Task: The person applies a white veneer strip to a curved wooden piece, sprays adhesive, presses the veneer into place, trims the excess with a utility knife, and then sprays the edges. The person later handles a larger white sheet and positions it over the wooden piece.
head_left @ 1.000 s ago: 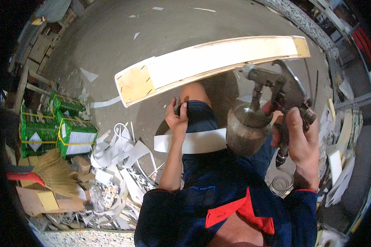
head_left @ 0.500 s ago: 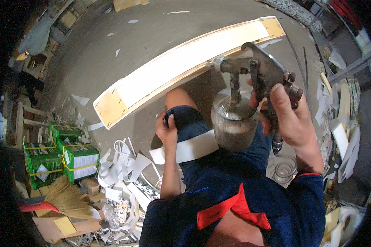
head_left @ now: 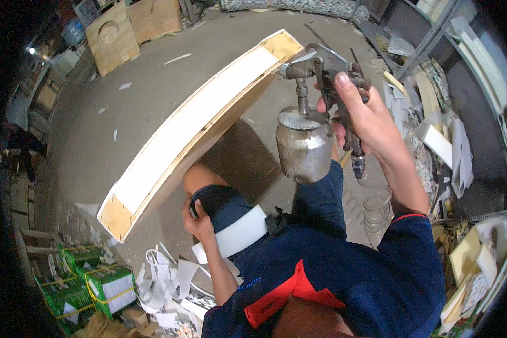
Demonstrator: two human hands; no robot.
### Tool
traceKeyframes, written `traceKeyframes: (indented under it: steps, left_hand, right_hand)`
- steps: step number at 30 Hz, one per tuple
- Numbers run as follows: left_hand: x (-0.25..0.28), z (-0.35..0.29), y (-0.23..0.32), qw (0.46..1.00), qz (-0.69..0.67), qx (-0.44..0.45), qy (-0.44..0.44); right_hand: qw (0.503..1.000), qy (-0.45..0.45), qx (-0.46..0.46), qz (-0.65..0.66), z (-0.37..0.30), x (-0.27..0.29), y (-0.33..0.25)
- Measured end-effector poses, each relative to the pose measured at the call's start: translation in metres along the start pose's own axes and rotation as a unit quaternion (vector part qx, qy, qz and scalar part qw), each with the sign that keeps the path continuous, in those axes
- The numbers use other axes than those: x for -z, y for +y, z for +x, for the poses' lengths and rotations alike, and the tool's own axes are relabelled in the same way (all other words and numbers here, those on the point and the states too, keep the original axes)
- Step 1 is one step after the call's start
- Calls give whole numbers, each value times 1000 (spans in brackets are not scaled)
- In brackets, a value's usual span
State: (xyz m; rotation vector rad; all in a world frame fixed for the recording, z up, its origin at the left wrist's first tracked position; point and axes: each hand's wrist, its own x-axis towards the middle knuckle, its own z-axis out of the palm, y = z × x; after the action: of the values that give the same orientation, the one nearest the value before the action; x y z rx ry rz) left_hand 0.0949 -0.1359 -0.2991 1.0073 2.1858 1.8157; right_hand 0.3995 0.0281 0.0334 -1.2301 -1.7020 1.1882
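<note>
Clasped in our right hand (head_left: 372, 115): spray gun (head_left: 311, 127) | left hand (head_left: 199, 219) at our knee (head_left: 207, 179), hold unclear | board (head_left: 194, 118) ahead, now slanting steeper in our view | nozzle (head_left: 284, 69) now beside its far end, so, we judge, its near end is off-aim

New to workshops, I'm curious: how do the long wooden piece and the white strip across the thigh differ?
The wooden piece has tan ends; the white strip looks white throughout. The wooden piece is much longer than the white strip. Both show a broad white face.
</note>
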Motion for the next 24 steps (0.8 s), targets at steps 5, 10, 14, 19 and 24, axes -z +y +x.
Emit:
traceKeyframes:
  steps: [5, 10, 14, 19, 24]
  left_hand:
    - [-3, 0, 3, 1000, -27, -14, 5]
    - [-6, 1, 19, 998, 9, 60, -7]
    - [-13, 2, 37, 996, 47, 71, 22]
    - [-29, 9, 51, 994, -14, 89, 66]
    - [-41, 17, 48, 997, -32, 21, 73]
  right_hand:
    - [999, 37, 25, 16, 15, 16, 8]
    - [995, 65, 20, 70, 29, 29, 12]
    - [987, 88, 9, 131, 33, 38, 16]
    - [979, 116, -13, 169, 30, 54, 26]
    - [980, 124, -18, 152, 23, 67, 36]
